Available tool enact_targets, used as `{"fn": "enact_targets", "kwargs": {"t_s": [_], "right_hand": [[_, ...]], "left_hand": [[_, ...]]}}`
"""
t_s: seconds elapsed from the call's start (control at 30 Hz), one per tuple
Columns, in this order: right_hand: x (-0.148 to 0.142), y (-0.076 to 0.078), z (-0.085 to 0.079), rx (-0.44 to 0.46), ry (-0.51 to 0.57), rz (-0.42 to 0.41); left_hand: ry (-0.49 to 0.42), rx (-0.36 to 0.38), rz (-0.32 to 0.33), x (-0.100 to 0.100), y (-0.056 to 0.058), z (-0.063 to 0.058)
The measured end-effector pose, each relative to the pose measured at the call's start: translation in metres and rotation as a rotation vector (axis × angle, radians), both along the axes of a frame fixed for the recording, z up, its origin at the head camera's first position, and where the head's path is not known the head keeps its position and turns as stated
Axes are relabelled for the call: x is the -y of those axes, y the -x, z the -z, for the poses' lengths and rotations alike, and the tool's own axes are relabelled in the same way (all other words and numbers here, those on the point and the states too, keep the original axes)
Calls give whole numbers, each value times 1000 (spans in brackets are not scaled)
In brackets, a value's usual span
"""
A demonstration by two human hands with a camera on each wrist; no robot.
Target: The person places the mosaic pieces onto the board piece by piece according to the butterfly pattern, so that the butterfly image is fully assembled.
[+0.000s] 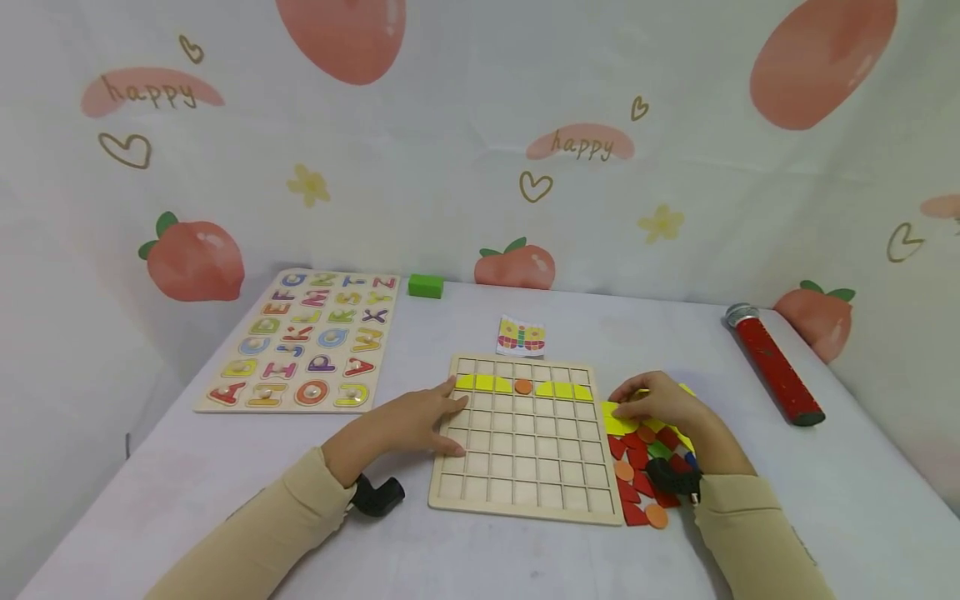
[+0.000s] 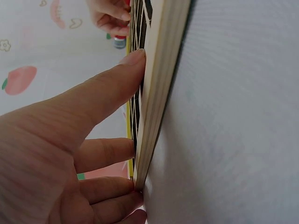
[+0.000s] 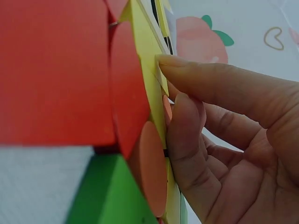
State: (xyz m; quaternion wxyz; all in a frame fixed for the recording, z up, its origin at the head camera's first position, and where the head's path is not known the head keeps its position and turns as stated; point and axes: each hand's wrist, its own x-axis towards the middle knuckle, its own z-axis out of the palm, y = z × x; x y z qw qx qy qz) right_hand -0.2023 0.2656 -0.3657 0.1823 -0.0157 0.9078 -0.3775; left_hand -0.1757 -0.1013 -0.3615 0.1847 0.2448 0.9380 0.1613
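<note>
A wooden grid board (image 1: 517, 446) lies flat in the middle, its second row bearing yellow curved tiles (image 1: 483, 382) on both sides of an orange disc (image 1: 522, 387). My left hand (image 1: 408, 423) rests at the board's left edge; in the left wrist view its fingers (image 2: 110, 154) are spread, with the thumb on the board's rim. To the right of the board, my right hand (image 1: 663, 400) is at a pile of tiles and pinches a yellow tile (image 3: 148, 60) between thumb and index finger. Red tiles (image 1: 637, 457) and an orange disc (image 1: 624, 471) lie below that hand.
An alphabet puzzle board (image 1: 300, 342) lies at the left. A green block (image 1: 425, 287) is behind it, and a butterfly picture card (image 1: 521, 336) lies beyond the grid board. At the right is a red microphone (image 1: 776, 367). A patterned curtain (image 1: 450, 167) hangs behind the table.
</note>
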Motion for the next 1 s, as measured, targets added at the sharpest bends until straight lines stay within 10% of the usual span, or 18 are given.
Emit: {"fn": "enact_targets", "kwargs": {"t_s": [0.57, 1.0], "right_hand": [[-3, 2, -5, -1, 8, -60], [12, 6, -10, 11, 207, -123]], "left_hand": [[6, -2, -3, 0, -1, -3], [3, -4, -8, 0, 1, -2]]}}
